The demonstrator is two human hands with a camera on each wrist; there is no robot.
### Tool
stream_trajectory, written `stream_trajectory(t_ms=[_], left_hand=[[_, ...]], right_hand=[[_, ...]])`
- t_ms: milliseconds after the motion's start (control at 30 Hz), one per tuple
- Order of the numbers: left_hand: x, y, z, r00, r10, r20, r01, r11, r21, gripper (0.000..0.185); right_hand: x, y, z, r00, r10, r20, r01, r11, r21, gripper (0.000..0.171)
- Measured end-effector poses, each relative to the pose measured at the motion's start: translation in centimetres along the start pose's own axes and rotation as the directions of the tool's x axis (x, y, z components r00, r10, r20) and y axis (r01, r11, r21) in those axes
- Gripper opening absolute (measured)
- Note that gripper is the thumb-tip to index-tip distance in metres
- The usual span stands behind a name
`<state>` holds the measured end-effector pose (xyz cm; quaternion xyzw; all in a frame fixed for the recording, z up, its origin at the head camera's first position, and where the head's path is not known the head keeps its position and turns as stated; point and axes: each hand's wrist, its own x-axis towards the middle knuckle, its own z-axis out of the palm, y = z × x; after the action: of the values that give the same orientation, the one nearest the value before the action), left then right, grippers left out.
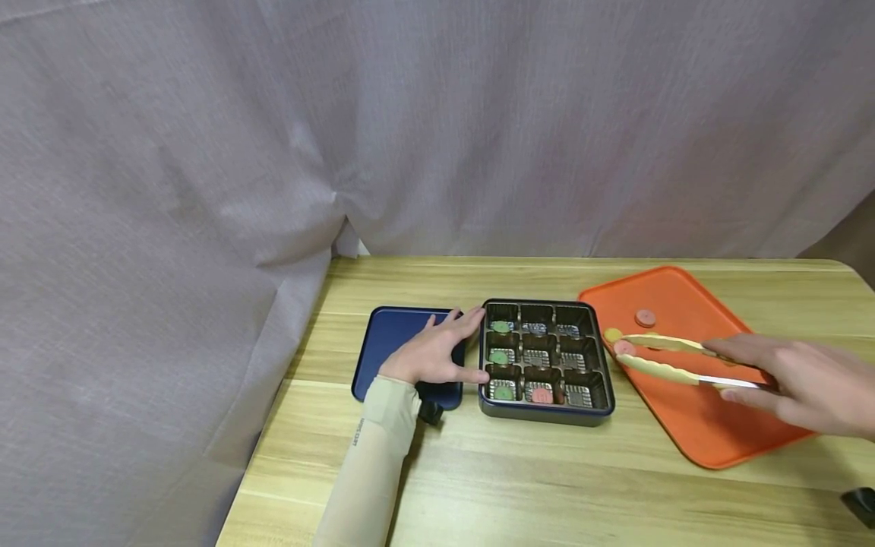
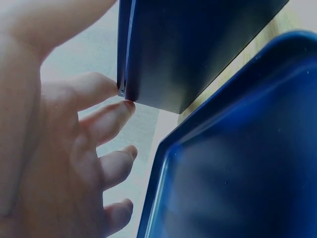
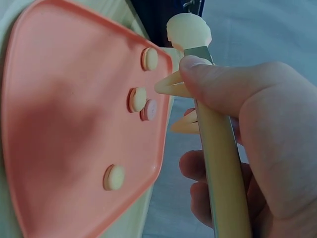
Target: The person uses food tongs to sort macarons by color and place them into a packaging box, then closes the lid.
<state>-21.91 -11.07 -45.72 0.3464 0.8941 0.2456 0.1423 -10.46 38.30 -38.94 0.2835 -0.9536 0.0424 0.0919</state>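
Observation:
A dark box (image 1: 547, 414) with nine small compartments stands mid-table; three green discs (image 1: 501, 355) fill its left column and a red disc (image 1: 542, 395) lies in the front middle cell. My left hand (image 1: 434, 353) rests on a blue lid (image 1: 393, 338), straight fingers touching the box's left side (image 2: 188, 44). My right hand (image 1: 800, 380) grips yellow tongs (image 1: 666, 371) over an orange tray (image 1: 690, 304). The tong tips are apart, beside a pink disc (image 1: 623, 348) and a yellow disc (image 1: 613, 335). A red disc (image 1: 645, 317) lies farther back.
The wooden table (image 1: 519, 486) ends at a grey curtain (image 1: 273, 152) behind and to the left. A small black object (image 1: 863, 503) sits at the table's right front. In the right wrist view the tray (image 3: 64, 99) holds several discs.

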Motion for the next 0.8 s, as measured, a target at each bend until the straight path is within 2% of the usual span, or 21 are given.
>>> stream_trajectory(t_ms=[267,533,800], left_hand=[[0.0,0.0,0.0,1.0,0.002,-0.003,-0.002,1.0,0.005,0.113],[0.0,0.0,0.1,1.0,0.0,-0.001,0.0,1.0,0.009,0.113],[0.0,0.1,0.2,1.0,-0.008,0.0,0.008,1.0,0.016,0.113]], right_hand=[[1.1,-1.2,-0.5,0.999,-0.026,-0.024,0.026,1.0,0.012,0.061],[3.1,-2.8,-0.7,0.999,-0.032,0.027,0.031,0.999,0.041,0.061],[5.4,-4.2,-0.6,0.995,-0.089,0.051,0.085,0.994,0.072,0.079]])
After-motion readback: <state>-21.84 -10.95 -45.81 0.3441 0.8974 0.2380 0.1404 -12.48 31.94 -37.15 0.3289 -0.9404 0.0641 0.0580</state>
